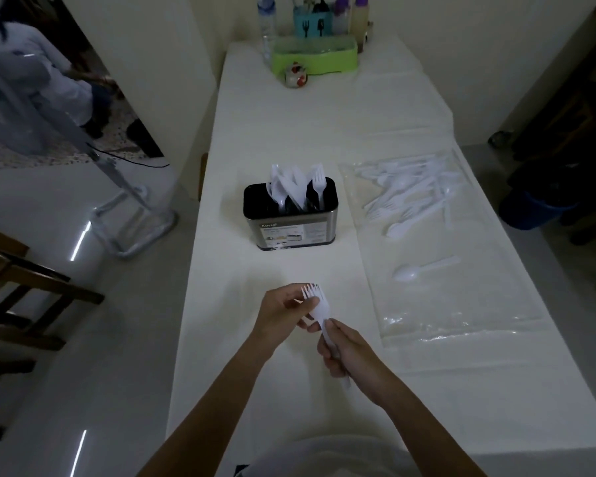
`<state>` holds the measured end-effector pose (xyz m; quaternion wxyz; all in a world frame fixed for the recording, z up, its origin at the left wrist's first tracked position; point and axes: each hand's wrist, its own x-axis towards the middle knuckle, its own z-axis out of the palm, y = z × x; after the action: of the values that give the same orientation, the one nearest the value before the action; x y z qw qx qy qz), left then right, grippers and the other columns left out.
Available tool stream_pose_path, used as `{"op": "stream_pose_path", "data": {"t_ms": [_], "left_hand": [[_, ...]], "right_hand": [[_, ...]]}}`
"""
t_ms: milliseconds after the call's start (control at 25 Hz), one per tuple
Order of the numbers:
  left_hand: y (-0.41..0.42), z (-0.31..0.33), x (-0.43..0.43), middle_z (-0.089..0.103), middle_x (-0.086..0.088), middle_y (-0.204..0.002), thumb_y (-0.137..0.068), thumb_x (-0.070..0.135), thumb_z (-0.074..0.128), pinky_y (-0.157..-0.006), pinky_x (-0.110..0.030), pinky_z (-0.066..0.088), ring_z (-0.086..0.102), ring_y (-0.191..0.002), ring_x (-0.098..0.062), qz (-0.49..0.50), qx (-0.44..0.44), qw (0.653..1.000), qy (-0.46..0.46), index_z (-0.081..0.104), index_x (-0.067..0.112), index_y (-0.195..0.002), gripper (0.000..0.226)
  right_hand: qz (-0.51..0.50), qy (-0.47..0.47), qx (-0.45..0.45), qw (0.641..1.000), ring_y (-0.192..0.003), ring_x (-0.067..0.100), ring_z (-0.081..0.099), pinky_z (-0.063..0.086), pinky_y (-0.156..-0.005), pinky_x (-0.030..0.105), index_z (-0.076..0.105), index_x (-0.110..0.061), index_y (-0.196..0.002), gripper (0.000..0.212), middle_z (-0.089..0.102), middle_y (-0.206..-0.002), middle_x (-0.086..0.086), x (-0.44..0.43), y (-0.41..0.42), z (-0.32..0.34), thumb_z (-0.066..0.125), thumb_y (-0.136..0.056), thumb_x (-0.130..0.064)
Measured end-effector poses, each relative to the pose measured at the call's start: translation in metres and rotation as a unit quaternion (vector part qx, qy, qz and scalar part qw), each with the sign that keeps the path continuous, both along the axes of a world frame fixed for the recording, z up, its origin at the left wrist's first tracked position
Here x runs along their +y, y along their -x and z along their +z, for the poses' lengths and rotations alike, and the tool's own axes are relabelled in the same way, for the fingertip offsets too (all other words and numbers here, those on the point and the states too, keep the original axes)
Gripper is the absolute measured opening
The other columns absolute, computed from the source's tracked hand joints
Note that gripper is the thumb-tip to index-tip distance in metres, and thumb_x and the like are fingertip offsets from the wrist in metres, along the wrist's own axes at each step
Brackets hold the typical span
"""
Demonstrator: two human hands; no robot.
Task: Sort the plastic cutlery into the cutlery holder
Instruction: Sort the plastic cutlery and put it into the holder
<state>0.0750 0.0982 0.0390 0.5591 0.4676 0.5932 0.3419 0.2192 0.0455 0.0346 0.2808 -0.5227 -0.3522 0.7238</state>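
Right hand point(344, 352) grips the white forks point(313, 299) by their handles, left hand point(283, 311) pinches their heads, near the cutlery holder point(291, 218)

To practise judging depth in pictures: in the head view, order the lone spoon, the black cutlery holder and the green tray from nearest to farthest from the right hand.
From the right hand, gripping the forks:
1. The lone spoon, to the right, on the clear sheet.
2. The cutlery holder, ahead, slightly left.
3. The green tray, far back.
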Motion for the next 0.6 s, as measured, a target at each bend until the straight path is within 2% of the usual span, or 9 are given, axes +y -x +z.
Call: {"op": "stream_pose_path", "data": {"t_ms": [80,160,200,280,360,480,600], "left_hand": [[0.0,0.002,0.002,0.068,-0.012,-0.074,-0.082,0.001,0.067,-0.052,-0.02,0.048,0.061,-0.058,-0.011,-0.02,0.017,0.999,-0.027,0.071,0.006,-0.083,0.007],[-0.001,0.003,0.005,0.069,-0.009,-0.074,-0.08,0.0,0.069,-0.057,-0.02,0.049,0.061,-0.061,-0.009,-0.042,0.037,0.997,-0.054,0.072,0.004,-0.079,0.005],[-0.002,0.004,0.007,0.07,-0.007,-0.074,-0.078,0.0,0.071,-0.06,-0.019,0.049,0.061,-0.063,-0.008,-0.056,0.044,0.995,-0.066,0.072,0.003,-0.077,0.004],[-0.002,0.008,0.01,0.072,-0.004,-0.076,-0.076,0.001,0.074,-0.064,-0.016,0.048,0.063,-0.067,-0.005,-0.078,0.052,0.993,-0.074,0.073,0.001,-0.077,0.002],[-0.001,0.019,0.016,0.073,0.0,-0.083,-0.077,0.005,0.074,-0.066,-0.012,0.048,0.065,-0.072,0.0,-0.082,0.048,0.993,-0.063,0.075,0.004,-0.084,0.008],[0.008,0.043,0.041,0.073,0.005,-0.093,-0.081,0.013,0.071,-0.072,-0.008,0.047,0.064,-0.08,0.004,0.012,0.03,0.996,-0.08,0.074,0.014,-0.095,0.014],[0.031,0.058,0.078,0.067,0.006,-0.104,-0.09,0.017,0.061,-0.071,0.0,0.043,0.06,-0.092,-0.002,0.155,0.053,0.975,-0.147,0.068,0.013,-0.109,0.02]], "right_hand": [[0.014,-0.018,-0.004,1.0,-0.051,0.014,0.048,0.039,-0.05,0.024,0.058,-0.007,-0.103,0.033,0.053,-0.065,0.002,0.002,-0.004,0.002,0.037,-0.101,-0.033],[-0.012,-0.035,-0.028,0.999,-0.062,0.021,0.063,0.053,-0.063,0.029,0.06,-0.008,-0.099,0.028,0.065,-0.072,0.006,0.007,-0.007,0.002,0.044,-0.098,-0.031],[-0.031,-0.046,-0.055,0.997,-0.07,0.022,0.067,0.055,-0.07,0.03,0.062,-0.009,-0.094,0.026,0.069,-0.077,0.008,0.011,-0.008,0.001,0.048,-0.097,-0.031],[-0.045,-0.074,-0.119,0.989,-0.078,0.02,0.065,0.051,-0.072,0.027,0.067,-0.01,-0.087,0.023,0.069,-0.083,0.011,0.02,-0.012,0.0,0.054,-0.093,-0.029],[-0.03,-0.095,-0.157,0.983,-0.074,0.013,0.06,0.043,-0.067,0.021,0.07,-0.008,-0.085,0.023,0.066,-0.081,0.008,0.031,-0.017,0.002,0.057,-0.091,-0.026],[-0.029,-0.126,-0.172,0.977,-0.067,0.01,0.057,0.044,-0.058,0.016,0.069,-0.008,-0.078,0.021,0.064,-0.074,0.003,0.061,-0.028,0.018,0.059,-0.09,-0.021],[-0.12,-0.177,-0.141,0.967,-0.062,0.007,0.058,0.049,-0.055,0.017,0.066,-0.011,-0.072,0.019,0.062,-0.069,0.003,0.111,-0.039,0.048,0.059,-0.09,-0.013]]}}
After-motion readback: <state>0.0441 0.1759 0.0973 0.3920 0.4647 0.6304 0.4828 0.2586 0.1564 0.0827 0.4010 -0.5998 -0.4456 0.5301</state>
